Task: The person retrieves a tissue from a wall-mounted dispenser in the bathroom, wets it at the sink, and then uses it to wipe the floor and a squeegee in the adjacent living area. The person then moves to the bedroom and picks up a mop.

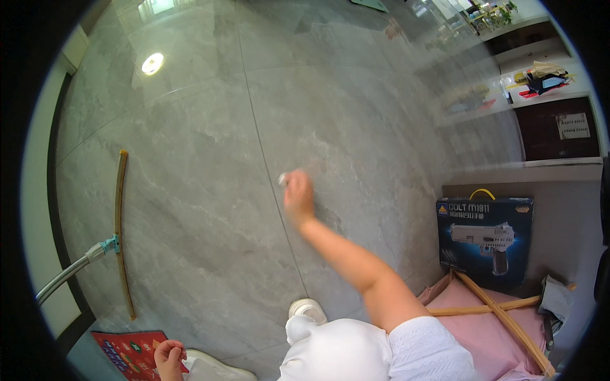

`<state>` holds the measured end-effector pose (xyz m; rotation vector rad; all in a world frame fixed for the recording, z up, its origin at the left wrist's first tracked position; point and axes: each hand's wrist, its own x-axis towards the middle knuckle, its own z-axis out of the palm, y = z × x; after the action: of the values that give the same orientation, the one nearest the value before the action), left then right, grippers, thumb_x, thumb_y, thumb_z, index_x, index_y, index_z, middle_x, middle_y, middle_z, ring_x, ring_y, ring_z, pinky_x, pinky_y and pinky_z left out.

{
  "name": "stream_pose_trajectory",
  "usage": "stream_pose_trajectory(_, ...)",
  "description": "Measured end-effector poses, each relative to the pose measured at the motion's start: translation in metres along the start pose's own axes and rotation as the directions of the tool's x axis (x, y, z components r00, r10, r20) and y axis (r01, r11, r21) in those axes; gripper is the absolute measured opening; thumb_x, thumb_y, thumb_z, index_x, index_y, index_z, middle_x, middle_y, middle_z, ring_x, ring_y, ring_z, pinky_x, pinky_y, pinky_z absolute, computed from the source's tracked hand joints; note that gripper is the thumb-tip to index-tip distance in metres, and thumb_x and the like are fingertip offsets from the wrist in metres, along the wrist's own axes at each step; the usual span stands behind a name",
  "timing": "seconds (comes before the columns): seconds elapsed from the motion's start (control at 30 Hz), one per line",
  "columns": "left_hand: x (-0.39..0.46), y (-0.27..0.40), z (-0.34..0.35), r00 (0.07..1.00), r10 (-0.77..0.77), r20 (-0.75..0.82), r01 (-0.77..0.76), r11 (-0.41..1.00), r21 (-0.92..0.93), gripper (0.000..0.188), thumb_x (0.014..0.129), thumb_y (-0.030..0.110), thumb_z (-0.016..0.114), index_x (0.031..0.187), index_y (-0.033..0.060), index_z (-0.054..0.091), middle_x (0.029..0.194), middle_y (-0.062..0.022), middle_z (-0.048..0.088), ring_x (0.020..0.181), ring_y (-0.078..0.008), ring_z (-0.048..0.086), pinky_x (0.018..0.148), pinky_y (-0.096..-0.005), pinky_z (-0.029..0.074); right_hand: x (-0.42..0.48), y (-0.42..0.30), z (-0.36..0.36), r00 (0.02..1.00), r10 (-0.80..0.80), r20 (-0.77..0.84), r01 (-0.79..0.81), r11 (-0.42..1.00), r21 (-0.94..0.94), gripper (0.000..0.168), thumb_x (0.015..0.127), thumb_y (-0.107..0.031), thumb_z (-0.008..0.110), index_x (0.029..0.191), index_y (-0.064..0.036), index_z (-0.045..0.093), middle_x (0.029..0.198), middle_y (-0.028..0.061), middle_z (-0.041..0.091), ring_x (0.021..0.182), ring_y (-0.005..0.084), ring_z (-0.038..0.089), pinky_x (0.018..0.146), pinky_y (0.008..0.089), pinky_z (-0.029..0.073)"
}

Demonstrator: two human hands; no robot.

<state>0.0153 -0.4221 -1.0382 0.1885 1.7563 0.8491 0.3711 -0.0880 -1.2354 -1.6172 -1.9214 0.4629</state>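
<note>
My right hand is stretched out over the grey marble-look tile floor, right of a long tile joint. Its fingers are closed around a small white object, which pokes out at the fingertips; motion blur hides what it is. Low on the left, my left hand hangs with curled fingers above a red printed mat, beside one of my white shoes. Whether anything sits inside those fingers cannot be seen. My other white shoe stands on the tiles between the hands.
A long floor squeegee or mop with a metal handle lies at the left wall. On the right stand a dark toy-gun box and a pink fabric container with crossed wooden bars. A dark door is beyond.
</note>
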Motion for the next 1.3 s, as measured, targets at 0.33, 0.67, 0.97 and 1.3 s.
stream_pose_trajectory(0.33,-0.032,0.012,-0.033,0.981,-0.116,-0.157,0.104,0.991,-0.079,0.008,0.089,0.001,0.056,0.093,0.0015,0.062,0.090,-0.0039,0.061,0.079,-0.0114,0.056,0.066,-0.0218,0.047,0.055,0.201,-0.129,0.663,0.562,-0.495,-0.743,0.575,-0.341,0.022,0.089,-0.012,0.053,0.108,-0.002,0.057,0.108,0.0157,0.058,0.104,0.0309,0.054,0.089,0.0408,0.042)
stream_pose_trajectory(0.67,-0.015,0.009,-0.021,0.999,-0.049,-0.017,0.048,0.998,-0.049,0.009,0.087,0.000,0.055,0.092,-0.0006,0.062,0.084,-0.0041,0.061,0.073,-0.0112,0.055,0.064,-0.0214,0.045,0.064,-0.001,0.021,0.957,-0.285,-0.051,0.281,0.957,-0.066,0.009,0.084,-0.007,0.054,0.091,-0.005,0.057,0.094,0.0142,0.057,0.090,0.0341,0.054,0.080,0.0443,0.042)
stream_pose_trajectory(0.97,-0.030,0.028,-0.032,0.988,-0.049,-0.147,0.062,0.994,0.087,0.009,0.090,0.003,0.057,0.095,-0.0008,0.064,0.090,-0.0033,0.063,0.077,-0.0104,0.057,0.070,-0.0215,0.047,0.045,0.224,-0.143,0.778,0.447,-0.441,-0.620,0.660,-0.425,0.022,0.092,-0.020,0.054,0.108,-0.006,0.060,0.111,0.0138,0.059,0.097,0.0303,0.058,0.082,0.0421,0.047)
stream_pose_trajectory(1.3,-0.024,0.027,-0.023,0.992,-0.067,-0.109,0.082,0.986,0.145,0.011,0.090,0.010,0.060,0.094,0.0014,0.066,0.078,-0.0008,0.062,0.066,-0.0074,0.052,0.058,-0.0205,0.041,0.212,0.103,0.011,0.902,0.177,-0.393,-0.212,0.976,-0.048,0.018,0.085,-0.008,0.050,0.100,-0.002,0.059,0.105,0.0158,0.060,0.097,0.0344,0.057,0.084,0.0428,0.045)
